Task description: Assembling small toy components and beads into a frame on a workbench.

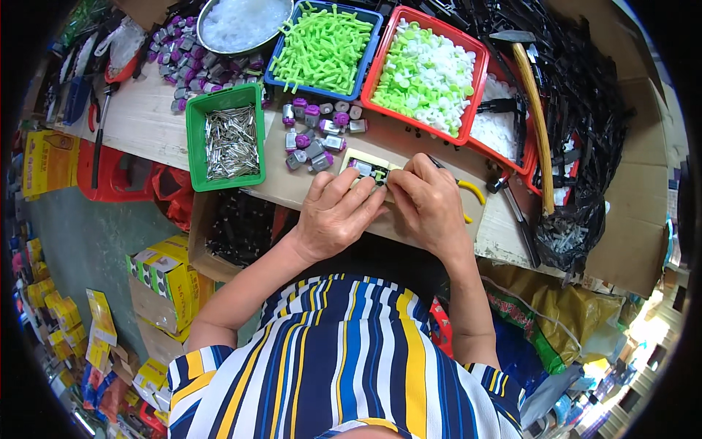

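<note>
Both hands meet over a small cream plastic casing at the work surface's near edge. A silver motor and a small green part show inside it. My left hand has its fingers closed on the casing's near left side. Bent over the right end, my right hand pinches with thumb and fingers; what lies between the tips is hidden. Yellow-handled pliers lie beside the right hand, partly covered by it. Several small motors with purple ends sit loose just beyond the left hand.
A green bin holds metal shafts. Behind it stand a blue bin of green sticks and a red bin of green and white gears. A wooden-handled hammer leans at the right near a heap of black plastic parts.
</note>
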A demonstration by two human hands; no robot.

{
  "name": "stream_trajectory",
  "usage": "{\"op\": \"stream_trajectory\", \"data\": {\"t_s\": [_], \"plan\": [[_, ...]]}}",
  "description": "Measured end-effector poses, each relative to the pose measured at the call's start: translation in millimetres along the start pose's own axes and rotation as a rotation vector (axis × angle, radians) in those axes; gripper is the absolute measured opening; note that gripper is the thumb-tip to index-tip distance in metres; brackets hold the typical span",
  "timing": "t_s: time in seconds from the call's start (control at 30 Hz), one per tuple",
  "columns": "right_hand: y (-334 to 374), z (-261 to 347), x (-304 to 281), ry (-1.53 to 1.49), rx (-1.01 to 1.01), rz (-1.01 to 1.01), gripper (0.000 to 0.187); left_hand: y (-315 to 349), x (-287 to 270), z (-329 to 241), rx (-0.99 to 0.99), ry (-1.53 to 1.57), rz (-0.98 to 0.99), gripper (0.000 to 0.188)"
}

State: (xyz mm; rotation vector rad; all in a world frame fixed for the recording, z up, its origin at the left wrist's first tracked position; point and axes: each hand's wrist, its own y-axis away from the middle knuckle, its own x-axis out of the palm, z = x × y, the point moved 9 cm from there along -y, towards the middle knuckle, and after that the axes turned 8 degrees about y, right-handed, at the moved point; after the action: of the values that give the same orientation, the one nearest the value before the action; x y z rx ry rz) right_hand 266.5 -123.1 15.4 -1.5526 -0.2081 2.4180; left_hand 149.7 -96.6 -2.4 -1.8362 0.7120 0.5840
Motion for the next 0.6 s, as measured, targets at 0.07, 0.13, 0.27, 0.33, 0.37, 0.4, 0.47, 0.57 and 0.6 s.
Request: {"op": "stream_trajectory", "data": {"t_s": [0.07, 0.13, 0.27, 0.33, 0.37, 0.4, 0.47, 0.57, 0.6], "plan": [[1.0, 1.1, 0.2, 0.012, -0.006, -0.005, 0.013, 0.0, 1.9, -1.0, 0.015, -0.013, 0.024, 0.034], [1.3, 1.8, -1.0, 0.023, -0.011, -0.01, 0.013, -1.2, 2.1, 0.1, 0.02, -0.009, 0.028, 0.034], [1.8, -3.7, -0.2, -0.018, 0.006, 0.001, 0.014, -1.4, 3.9, 0.6, 0.031, -0.011, 0.057, 0.034], [3.6, -6.1, -0.6, -0.067, 0.023, -0.003, 0.015, -2.0, 4.2, 0.2, 0.035, -0.012, 0.058, 0.034], [5.5, -9.9, -3.1, -0.131, 0.081, -0.016, 0.017, -2.0, 4.1, -0.4, 0.036, -0.013, 0.058, 0.034], [7.3, -14.5, -4.4, -0.195, 0.139, -0.03, 0.019, -2.1, 4.1, -0.8, 0.036, -0.013, 0.059, 0.034], [6.6, -11.5, -3.8, -0.132, 0.092, -0.05, 0.021, -2.9, 4.3, -0.3, 0.022, -0.009, 0.061, 0.033], [8.0, -2.4, -3.6, -0.023, 0.031, -0.039, 0.023, -2.7, 3.5, 0.5, 0.023, -0.002, 0.051, 0.033], [8.3, 0.6, -1.6, 0.023, 0.017, -0.009, 0.025, -3.1, 4.1, 0.8, 0.024, 0.0, 0.052, 0.033]]}}
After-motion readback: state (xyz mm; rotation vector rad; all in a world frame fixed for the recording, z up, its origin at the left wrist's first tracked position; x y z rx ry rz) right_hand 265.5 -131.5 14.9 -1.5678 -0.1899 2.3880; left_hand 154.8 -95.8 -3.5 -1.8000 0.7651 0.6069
